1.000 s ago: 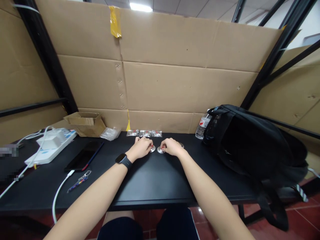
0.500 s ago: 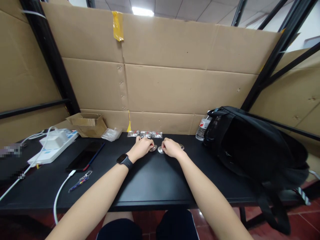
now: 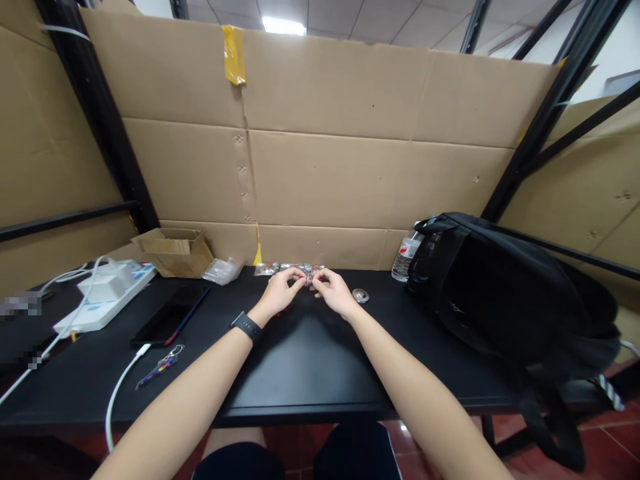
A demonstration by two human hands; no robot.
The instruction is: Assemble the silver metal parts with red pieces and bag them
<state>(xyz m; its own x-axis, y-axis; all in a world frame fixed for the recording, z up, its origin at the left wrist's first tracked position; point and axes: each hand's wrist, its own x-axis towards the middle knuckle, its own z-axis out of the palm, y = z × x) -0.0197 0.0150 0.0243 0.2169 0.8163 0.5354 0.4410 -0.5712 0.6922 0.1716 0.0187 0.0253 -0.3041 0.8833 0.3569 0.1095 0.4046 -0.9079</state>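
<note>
My left hand [image 3: 285, 291], with a dark watch [image 3: 246, 325] on its wrist, is closed in a pinch. My right hand [image 3: 334, 292] faces it, thumb and finger pinched too. Between the fingertips is a small silvery metal piece [image 3: 309, 278], largely covered by the fingers; its exact form is too small to tell. A round silvery metal disc [image 3: 360, 295] lies on the black table just right of my right hand. Small clear packets [image 3: 267, 269] with red marks lie in a row behind the hands, partly hidden. Something small and red [image 3: 283, 311] shows under my left hand.
At left are an open cardboard box [image 3: 175, 255], a crumpled plastic bag [image 3: 223, 270], a power strip [image 3: 103, 310], a phone [image 3: 167, 317] and a keychain [image 3: 159, 368]. A water bottle [image 3: 404, 259] and black backpack [image 3: 510, 300] stand right. Cardboard [image 3: 325, 167] walls the back.
Both hands have come off the tabletop discs and moved together, their fingertips now meeting around a small metal piece. The disc by my right wrist is now fully uncovered.
</note>
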